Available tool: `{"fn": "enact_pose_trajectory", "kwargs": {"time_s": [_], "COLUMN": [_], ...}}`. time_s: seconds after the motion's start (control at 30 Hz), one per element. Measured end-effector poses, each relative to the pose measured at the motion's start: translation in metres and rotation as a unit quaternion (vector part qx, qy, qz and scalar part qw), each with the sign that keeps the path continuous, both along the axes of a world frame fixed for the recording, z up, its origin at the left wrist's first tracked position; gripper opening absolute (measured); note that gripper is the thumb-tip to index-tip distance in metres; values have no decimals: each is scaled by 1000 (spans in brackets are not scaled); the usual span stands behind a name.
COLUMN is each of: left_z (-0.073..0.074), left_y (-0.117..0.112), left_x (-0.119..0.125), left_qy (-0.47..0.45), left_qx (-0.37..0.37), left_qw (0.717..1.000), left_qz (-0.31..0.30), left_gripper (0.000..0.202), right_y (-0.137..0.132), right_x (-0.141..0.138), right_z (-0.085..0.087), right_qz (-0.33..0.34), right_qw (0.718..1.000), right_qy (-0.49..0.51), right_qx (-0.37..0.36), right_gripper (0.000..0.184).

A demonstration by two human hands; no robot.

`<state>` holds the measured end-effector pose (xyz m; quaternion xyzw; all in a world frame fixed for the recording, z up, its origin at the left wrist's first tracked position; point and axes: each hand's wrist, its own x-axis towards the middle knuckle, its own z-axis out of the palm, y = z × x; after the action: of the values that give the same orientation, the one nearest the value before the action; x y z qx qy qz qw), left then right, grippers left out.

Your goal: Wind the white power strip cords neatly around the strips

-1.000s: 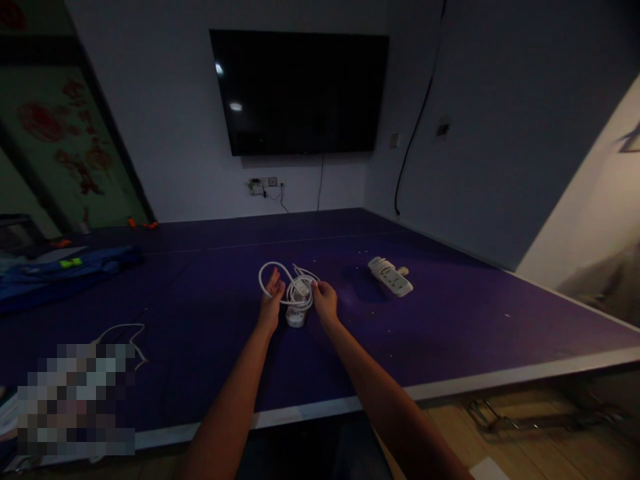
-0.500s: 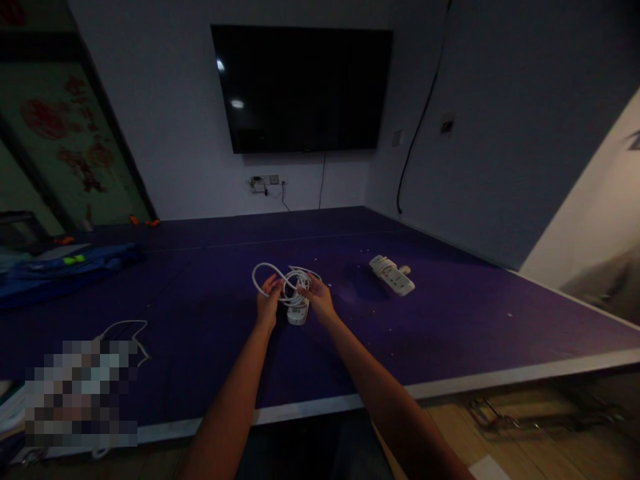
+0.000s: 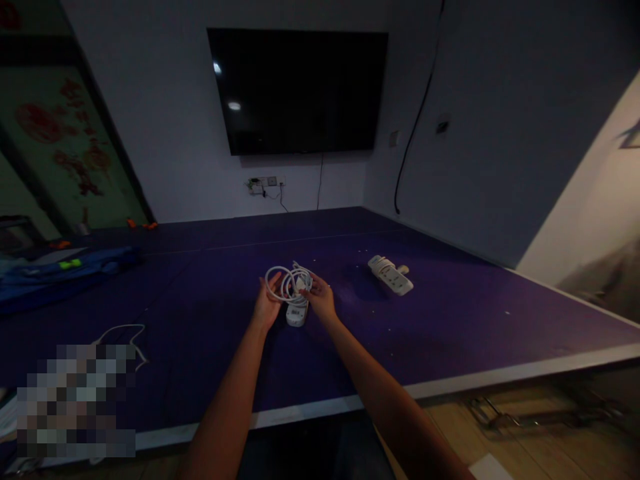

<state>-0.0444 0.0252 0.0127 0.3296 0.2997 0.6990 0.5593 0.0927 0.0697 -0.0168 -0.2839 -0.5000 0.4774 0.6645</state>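
Between my hands is a white cord (image 3: 274, 269), gathered in loose loops above a white power strip (image 3: 296, 316) on the purple surface. My right hand (image 3: 321, 298) is closed on the right side of the coil, thumb and fingers pinching it. My left hand (image 3: 266, 305) is beside the left loop with its fingers apart; the loop passes in front of them. Part of the strip is hidden under the coil. To the right lies a second white power strip (image 3: 398, 280) with its cord wrapped around one end.
The purple tabletop (image 3: 210, 300) has a pale front edge (image 3: 450, 387). Blue fabric (image 3: 65, 267) lies at the left, near a blurred-out item (image 3: 80, 400) with a white cord. A television (image 3: 300, 93) hangs on the wall above sockets (image 3: 271, 181). A black cable (image 3: 415, 140) hangs at the right.
The left loop of cord has shifted right and down. My left hand's fingers have loosened from their pinch, while my right hand still holds the coil. The view has shifted slightly.
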Motion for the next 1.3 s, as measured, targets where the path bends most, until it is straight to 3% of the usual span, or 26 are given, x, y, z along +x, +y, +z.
{"fn": "enact_pose_trajectory", "kwargs": {"time_s": [0.17, 0.27, 0.37, 0.43, 0.57, 0.63, 0.73, 0.83, 0.93, 1.17, 1.3], "left_z": [-7, -7, -5, -4, -5, -4, -2, -2, -5, -15, -15], "left_y": [0, -2, -4, -3, -2, -2, -5, -8, -7, 4, 6], "left_x": [0, -1, 1, 3, 7, 8, 9, 10, 9, -1, 3], "left_qy": [46, 96, 120, 127, 136, 148, 158, 147, 114, 57, 68], "left_qx": [17, 22, 25, 15, -22, -36, -38, -31, -42, -70, -53], "left_qw": [999, 994, 992, 992, 978, 969, 964, 971, 983, 991, 991], "left_qz": [-13, -42, -31, 12, 158, 195, 210, 186, 141, 103, 101], "left_gripper": [76, 91, 94, 92, 77, 69, 60, 56, 55, 58, 59], "right_y": [0, 1, 2, 1, -5, -12, -25, -38, -47, -49, -40], "right_x": [3, 5, 4, 1, -4, -3, 2, 4, 2, -3, -1], "right_z": [-3, -5, -6, -7, -2, 4, 13, 19, 21, 24, 21], "right_qz": [-29, -22, -12, -3, -16, -58, -107, -145, -170, -122, -167], "right_qw": [999, 999, 1000, 1000, 994, 977, 921, 862, 837, 875, 905], "right_qy": [-42, -31, -9, -11, -94, -167, -276, -353, -376, -315, -294], "right_qx": [10, 11, 13, 16, 55, 123, 255, 334, 359, 348, 260], "right_gripper": [52, 52, 52, 54, 45, 35, 36, 40, 44, 32, 27]}}
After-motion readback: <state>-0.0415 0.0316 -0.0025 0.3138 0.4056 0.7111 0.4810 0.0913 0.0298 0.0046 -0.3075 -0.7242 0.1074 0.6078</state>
